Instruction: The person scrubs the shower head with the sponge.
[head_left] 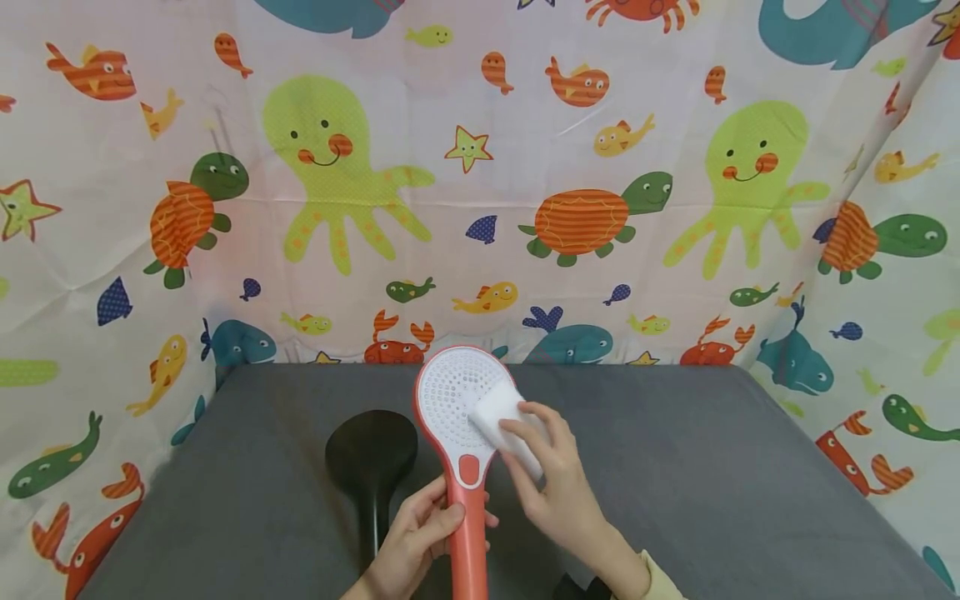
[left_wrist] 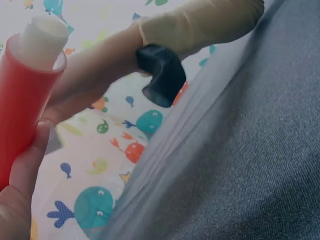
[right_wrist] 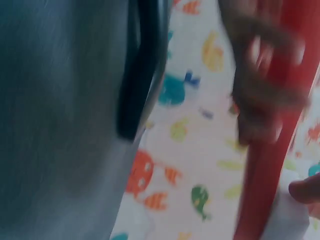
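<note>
My left hand (head_left: 416, 533) grips the coral-red handle of a hand shower head (head_left: 469, 542), its white nozzle face turned up toward me. In my right hand (head_left: 558, 479), a white sponge block (head_left: 501, 417) is pinched between fingers and thumb, lying against the right side of the nozzle face. The left wrist view shows the white connector end (left_wrist: 44, 42) of the handle. From the right wrist, the sponge (right_wrist: 287, 215) appears beside the red handle (right_wrist: 262, 190), below the left fingers, which are blurred.
A black shower head (head_left: 371, 454) lies on the grey table (head_left: 675, 467), just left of the red one. Behind and at both sides hangs a white cloth (head_left: 465, 208) printed with sea animals. A black piece (left_wrist: 162, 75) sits at the right wrist by the beige sleeve (left_wrist: 200, 25).
</note>
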